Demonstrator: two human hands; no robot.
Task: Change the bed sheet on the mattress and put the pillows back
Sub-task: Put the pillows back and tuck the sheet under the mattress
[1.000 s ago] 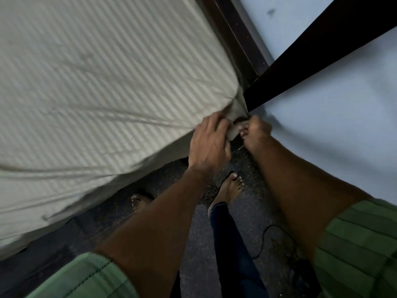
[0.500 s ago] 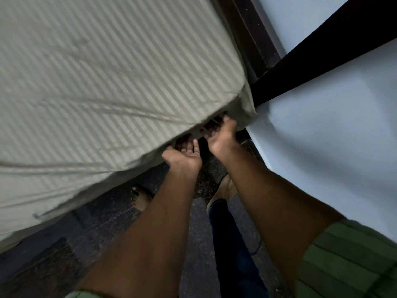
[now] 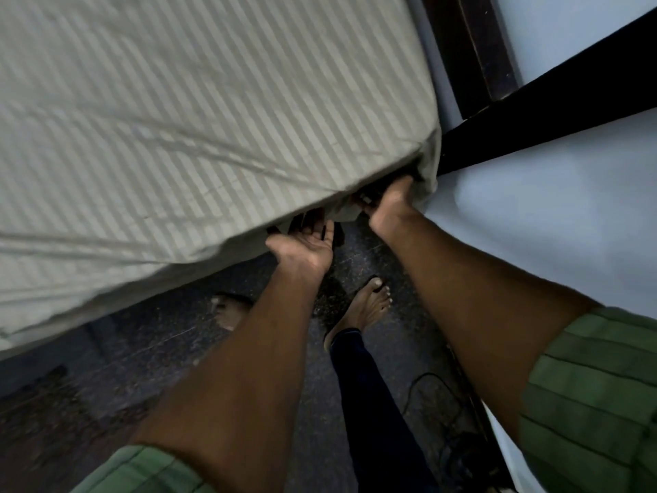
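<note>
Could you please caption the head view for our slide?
Left hand and right hand reach palm-up under the corner of the beige striped bed sheet.

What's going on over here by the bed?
A person is fitting a striped sheet onto a mattress. Both hands reach, palms up, under the mattress corner nearest the wall: the left hand under the front edge, the right hand at the corner itself, where the sheet bunches. Their fingertips are hidden beneath the sheet. The sheet lies over the top with some wrinkles. No pillows are in view.
</note>
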